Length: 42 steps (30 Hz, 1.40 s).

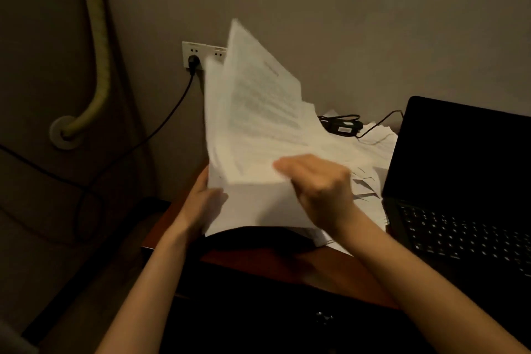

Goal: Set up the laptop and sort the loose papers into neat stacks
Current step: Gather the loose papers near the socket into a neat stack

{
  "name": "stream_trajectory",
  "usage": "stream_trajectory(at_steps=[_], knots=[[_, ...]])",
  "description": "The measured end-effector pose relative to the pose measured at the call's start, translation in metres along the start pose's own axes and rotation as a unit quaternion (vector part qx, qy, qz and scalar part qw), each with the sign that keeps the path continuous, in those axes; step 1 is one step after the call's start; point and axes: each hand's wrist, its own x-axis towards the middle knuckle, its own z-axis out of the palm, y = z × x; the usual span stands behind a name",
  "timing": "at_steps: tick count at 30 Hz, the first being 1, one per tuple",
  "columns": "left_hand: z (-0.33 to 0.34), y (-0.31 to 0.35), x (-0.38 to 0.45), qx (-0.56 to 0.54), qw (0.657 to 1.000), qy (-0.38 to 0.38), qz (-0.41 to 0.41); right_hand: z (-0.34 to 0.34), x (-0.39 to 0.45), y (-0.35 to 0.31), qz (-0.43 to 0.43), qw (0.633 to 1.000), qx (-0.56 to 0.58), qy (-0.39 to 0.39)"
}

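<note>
Fingers first: the left hand (202,201) has its thumb curled over the front of a thick bundle of papers (253,135), gripping it along the left edge near the bottom, with the other fingers hidden behind the sheets. The right hand (319,184) is on the front of the same bundle, fingers (287,165) bent and pressing into the sheets near the fold where the top pages fan away, so it looks like it's pinching or peeling a few pages, though the blur makes the exact hold hard to read.

The bundle is raised above the table (258,263), tilted up toward the wall, upper sheets splayed out and smeared with motion. Printed text shows on the front page but it's not readable.

More loose sheets (370,169) lie in a messy spread on the table just right of the hands, running back toward the wall. The laptop (459,181) sits open at the right edge of the table, screen dark, keyboard keys faintly visible, touching or overlapping the paper mess on its left side.

Behind the papers a black power brick with coiled cable (343,125) rests on the sheets. On the wall there's a socket plate (201,54) with a black plug in it and a cord (161,126) drooping down left. A pale hose (99,37) curves down the wall at far left.
</note>
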Motion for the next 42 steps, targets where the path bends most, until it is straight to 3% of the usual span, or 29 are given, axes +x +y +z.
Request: stream_trajectory(at_steps=[2,6,9,13,16,20,22,24,25,27,31,35,37,39,42], knots=[[-0.002,0.001,0.002,0.011,1.0,0.014,0.011,0.021,-0.02,0.001,0.027,0.997,0.046,-0.052],[0.0,0.006,-0.005,-0.004,0.999,0.04,-0.019,0.038,-0.053,0.012,0.131,0.986,0.092,-0.055],[-0.001,0.009,-0.004,-0.047,0.998,0.018,-0.039,0.035,-0.063,0.017,0.147,0.983,0.078,-0.075],[-0.002,0.01,-0.001,-0.103,0.993,0.007,-0.061,0.022,-0.069,0.028,0.155,0.974,0.144,-0.083],[-0.002,0.011,-0.002,-0.118,0.991,0.008,-0.06,0.007,-0.078,0.039,0.182,0.952,0.217,-0.119],[-0.003,0.012,0.0,-0.116,0.99,0.011,-0.076,-0.003,-0.089,0.07,0.334,0.894,0.23,-0.192],[-0.005,0.012,0.001,-0.112,0.99,0.001,-0.085,-0.01,-0.089,0.079,0.304,0.914,0.186,-0.194],[-0.005,0.011,-0.001,-0.074,0.993,-0.041,-0.086,-0.014,-0.084,0.073,0.257,0.929,0.212,-0.161],[-0.005,0.011,-0.004,-0.054,0.994,-0.059,-0.077,-0.014,-0.085,0.071,0.231,0.928,0.228,-0.181],[-0.006,0.009,-0.007,-0.033,0.996,-0.077,-0.044,-0.012,-0.079,0.071,0.22,0.912,0.26,-0.23],[-0.009,0.009,-0.008,0.064,0.99,-0.128,-0.006,-0.014,-0.06,0.081,0.181,0.874,0.219,-0.394],[-0.011,0.009,-0.006,0.093,0.984,-0.15,-0.006,-0.039,-0.039,0.086,0.23,0.812,0.206,-0.495],[-0.011,0.01,-0.006,0.102,0.982,-0.159,-0.002,-0.053,-0.029,0.086,0.254,0.81,0.203,-0.488],[-0.01,0.01,-0.005,0.104,0.98,-0.168,-0.005,-0.065,-0.023,0.086,0.281,0.831,0.162,-0.452],[-0.01,0.013,-0.006,0.094,0.981,-0.167,-0.02,-0.075,-0.02,0.08,0.292,0.898,0.079,-0.32]])
